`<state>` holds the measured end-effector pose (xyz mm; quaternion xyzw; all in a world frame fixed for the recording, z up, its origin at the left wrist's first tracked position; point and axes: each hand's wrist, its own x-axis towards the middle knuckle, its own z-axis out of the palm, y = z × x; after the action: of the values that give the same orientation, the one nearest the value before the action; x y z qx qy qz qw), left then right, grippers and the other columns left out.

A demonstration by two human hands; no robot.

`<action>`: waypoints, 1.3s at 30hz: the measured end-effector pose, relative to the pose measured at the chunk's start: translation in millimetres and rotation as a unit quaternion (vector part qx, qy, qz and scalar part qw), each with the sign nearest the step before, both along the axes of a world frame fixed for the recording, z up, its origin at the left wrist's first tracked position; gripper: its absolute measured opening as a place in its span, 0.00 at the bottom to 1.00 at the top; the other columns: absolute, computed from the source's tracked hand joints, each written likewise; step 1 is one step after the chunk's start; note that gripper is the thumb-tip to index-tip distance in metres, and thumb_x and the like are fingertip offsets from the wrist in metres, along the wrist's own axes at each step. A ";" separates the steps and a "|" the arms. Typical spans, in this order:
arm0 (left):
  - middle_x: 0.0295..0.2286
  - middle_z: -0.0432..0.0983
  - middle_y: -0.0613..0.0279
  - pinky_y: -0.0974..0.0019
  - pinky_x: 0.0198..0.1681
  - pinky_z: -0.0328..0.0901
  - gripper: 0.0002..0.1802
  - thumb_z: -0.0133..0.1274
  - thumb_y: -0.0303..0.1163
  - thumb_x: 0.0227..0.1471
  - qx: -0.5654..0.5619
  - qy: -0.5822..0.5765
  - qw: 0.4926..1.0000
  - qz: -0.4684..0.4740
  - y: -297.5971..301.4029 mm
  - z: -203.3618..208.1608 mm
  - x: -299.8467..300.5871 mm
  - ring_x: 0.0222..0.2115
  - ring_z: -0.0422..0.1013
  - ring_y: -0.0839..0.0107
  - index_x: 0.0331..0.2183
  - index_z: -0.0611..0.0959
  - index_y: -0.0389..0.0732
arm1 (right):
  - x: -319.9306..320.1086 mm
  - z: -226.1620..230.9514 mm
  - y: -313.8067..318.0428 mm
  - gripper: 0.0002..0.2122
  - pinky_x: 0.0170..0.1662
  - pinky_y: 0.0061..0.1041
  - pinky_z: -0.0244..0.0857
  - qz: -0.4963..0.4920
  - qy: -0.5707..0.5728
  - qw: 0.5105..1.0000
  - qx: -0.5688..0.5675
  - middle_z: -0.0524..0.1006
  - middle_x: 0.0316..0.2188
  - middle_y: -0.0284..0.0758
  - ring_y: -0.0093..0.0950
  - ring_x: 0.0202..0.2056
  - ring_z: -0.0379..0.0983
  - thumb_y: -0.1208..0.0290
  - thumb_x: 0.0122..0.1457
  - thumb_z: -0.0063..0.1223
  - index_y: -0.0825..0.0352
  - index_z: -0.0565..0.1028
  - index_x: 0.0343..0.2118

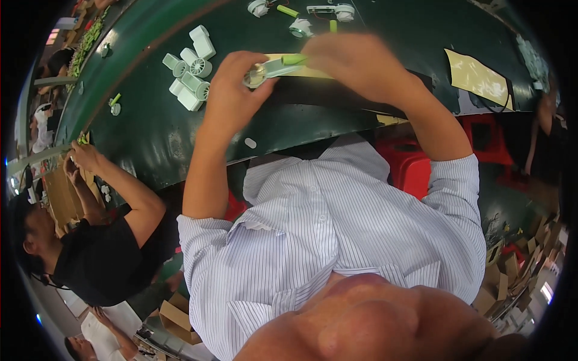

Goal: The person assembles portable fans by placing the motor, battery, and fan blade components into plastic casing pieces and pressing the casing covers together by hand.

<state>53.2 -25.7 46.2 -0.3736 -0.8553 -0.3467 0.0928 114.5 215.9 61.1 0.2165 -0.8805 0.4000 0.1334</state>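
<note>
My left hand [232, 90] grips a pale green plastic fan housing [274, 68] by its round end, fingers on the far side and thumb on the near side. A bright green cylindrical battery [293, 59] lies at the housing's handle end, tilted slightly. My right hand [355, 63] is at the battery's right end, smeared by motion, so its fingers cannot be made out clearly. Under both hands lies a yellow sheet [316, 73] on the dark green table [150, 135].
Several pale housings [191, 75] lie in a group left of my hands. Small motor parts with white wrapping [300, 27] and green batteries [288, 11] lie at the far side. Another yellow sheet [478, 78] is at right. A co-worker [96, 246] sits at left, and a red stool [409, 168] stands below the table edge.
</note>
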 end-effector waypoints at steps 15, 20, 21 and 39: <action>0.40 0.73 0.62 0.71 0.45 0.67 0.24 0.61 0.17 0.42 0.200 -0.255 0.942 -0.090 20.7 -30.5 19.1 0.41 0.71 0.74 0.44 0.76 0.36 | 16.6 -14.5 -12.8 0.10 0.31 0.30 0.67 -0.082 -0.062 0.994 0.033 0.73 0.25 0.37 0.34 0.27 0.73 0.70 0.51 0.60 0.68 0.71 0.31; 0.42 0.72 0.60 0.70 0.48 0.65 0.27 0.60 0.16 0.44 0.327 -0.375 0.861 -0.111 13.3 -34.1 17.0 0.43 0.70 0.74 0.48 0.73 0.36 | 6.7 -27.5 -24.1 0.14 0.27 0.29 0.65 -0.086 -0.294 0.945 -0.115 0.74 0.19 0.37 0.30 0.21 0.72 0.62 0.55 0.56 0.69 0.69 0.30; 0.42 0.72 0.60 0.70 0.49 0.65 0.28 0.58 0.15 0.44 0.335 -0.370 0.857 -0.126 12.7 -38.4 14.4 0.44 0.69 0.74 0.49 0.72 0.37 | 4.9 -28.0 -26.6 0.16 0.27 0.29 0.65 -0.076 -0.339 0.927 -0.142 0.74 0.19 0.38 0.31 0.21 0.72 0.60 0.55 0.56 0.70 0.69 0.30; 0.42 0.71 0.61 0.71 0.48 0.63 0.30 0.57 0.20 0.48 0.246 -0.351 0.894 -0.131 9.1 -29.2 11.0 0.44 0.68 0.74 0.53 0.69 0.36 | 18.3 -36.6 -29.6 0.09 0.28 0.21 0.66 -0.105 -0.216 0.960 -0.140 0.78 0.25 0.34 0.21 0.25 0.73 0.69 0.55 0.56 0.69 0.75 0.34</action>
<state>64.2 -16.6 17.0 -0.3015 -0.6630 -0.6637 -0.1703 132.8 186.3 24.5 0.0104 -0.8411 0.5406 0.0098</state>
